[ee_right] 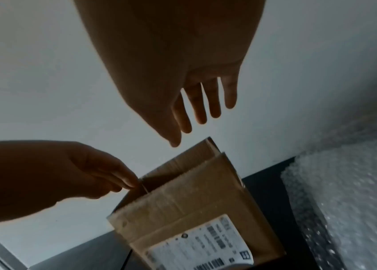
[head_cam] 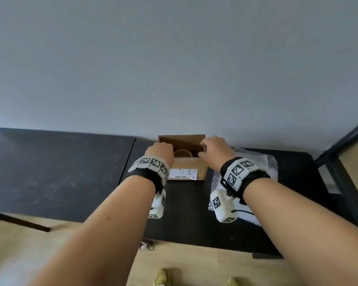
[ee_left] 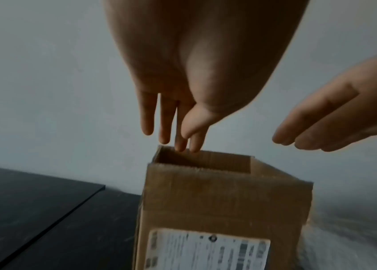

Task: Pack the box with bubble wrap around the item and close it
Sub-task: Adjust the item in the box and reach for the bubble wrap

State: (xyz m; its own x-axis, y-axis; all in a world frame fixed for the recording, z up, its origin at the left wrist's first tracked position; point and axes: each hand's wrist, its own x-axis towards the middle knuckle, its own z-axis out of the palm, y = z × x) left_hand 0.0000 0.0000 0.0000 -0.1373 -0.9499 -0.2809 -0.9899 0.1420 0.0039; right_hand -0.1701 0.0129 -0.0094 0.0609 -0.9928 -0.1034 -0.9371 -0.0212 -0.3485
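Observation:
A small brown cardboard box [head_cam: 191, 167] with a white label [head_cam: 183, 174] stands open at the back of the black table, against the wall. A clear round item [head_cam: 182, 154] shows inside it. My left hand [head_cam: 162, 150] is at the box's left top edge, fingers straight, fingertips [ee_left: 193, 146] touching the rim. My right hand [head_cam: 212, 148] hovers at the right top edge with straight fingers [ee_right: 200, 109], just above a raised flap [ee_right: 205, 155]. Neither hand holds anything. Bubble wrap [head_cam: 260, 162] lies flat to the right of the box.
The black table [head_cam: 50, 172] stretches far to the left in two joined slabs. A dark metal frame [head_cam: 343, 153] stands at the right. The grey wall sits directly behind the box. Below the table edge are a wood floor and a small object [head_cam: 146, 245].

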